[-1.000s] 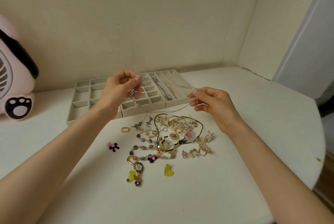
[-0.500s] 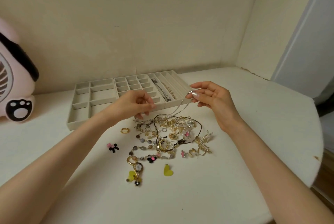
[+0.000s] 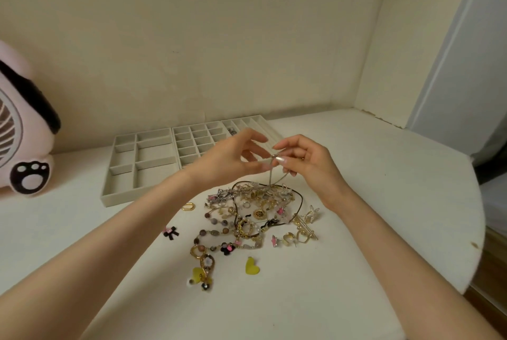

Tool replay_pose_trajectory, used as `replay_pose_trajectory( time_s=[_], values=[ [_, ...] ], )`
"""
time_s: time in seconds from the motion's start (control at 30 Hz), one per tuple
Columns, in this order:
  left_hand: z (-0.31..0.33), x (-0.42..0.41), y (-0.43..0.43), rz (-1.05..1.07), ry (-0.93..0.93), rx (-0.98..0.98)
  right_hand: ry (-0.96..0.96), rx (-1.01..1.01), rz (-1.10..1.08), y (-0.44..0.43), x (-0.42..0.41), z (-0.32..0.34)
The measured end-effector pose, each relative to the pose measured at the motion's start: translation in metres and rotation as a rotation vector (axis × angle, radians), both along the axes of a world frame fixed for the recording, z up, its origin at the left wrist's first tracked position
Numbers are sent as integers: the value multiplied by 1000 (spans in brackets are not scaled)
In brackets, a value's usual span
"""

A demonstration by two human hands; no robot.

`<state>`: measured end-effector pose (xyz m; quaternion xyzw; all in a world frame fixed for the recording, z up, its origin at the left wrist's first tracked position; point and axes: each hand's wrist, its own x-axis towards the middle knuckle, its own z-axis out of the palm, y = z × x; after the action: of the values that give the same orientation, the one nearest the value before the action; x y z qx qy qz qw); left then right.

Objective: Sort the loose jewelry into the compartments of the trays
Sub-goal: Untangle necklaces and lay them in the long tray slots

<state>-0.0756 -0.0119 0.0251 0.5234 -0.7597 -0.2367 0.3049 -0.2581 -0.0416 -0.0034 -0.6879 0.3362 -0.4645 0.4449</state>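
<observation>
A tangled pile of loose jewelry lies on the white table, with beads, gold rings and a dark cord. Three beige trays stand in a row behind it. A thin silver chain hangs doubled over the pile. My right hand pinches its top end. My left hand meets it from the left, thumb and finger closed on the same end of the chain. The rightmost tray has long slots and is partly hidden by my hands.
A pink plush-like fan with a paw print stands at the far left. A yellow heart, a pink-and-black bow and a gold link lie apart from the pile. The table's rounded edge runs at the right.
My hands have come together: the chain was stretched between them a second ago, then the left hand dropped toward the pile and rose to the right hand, so the chain hangs doubled.
</observation>
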Motion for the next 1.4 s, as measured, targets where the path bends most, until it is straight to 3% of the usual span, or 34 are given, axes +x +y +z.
replay_pose_trajectory(
  time_s=[0.33,0.57,0.77,1.2,1.4],
  values=[
    [4,-6,-14,25,-161,-177,-33,36,15,0,5,-5],
    [21,-12,-10,-16,219,-212,32,138,78,6,22,-12],
    [31,6,-22,159,445,-367,45,170,184,10,24,-13],
    [58,28,-48,291,541,-472,-73,225,160,5,14,-8],
    [51,31,-80,329,515,-379,-151,264,-76,-3,7,-11]
  ],
)
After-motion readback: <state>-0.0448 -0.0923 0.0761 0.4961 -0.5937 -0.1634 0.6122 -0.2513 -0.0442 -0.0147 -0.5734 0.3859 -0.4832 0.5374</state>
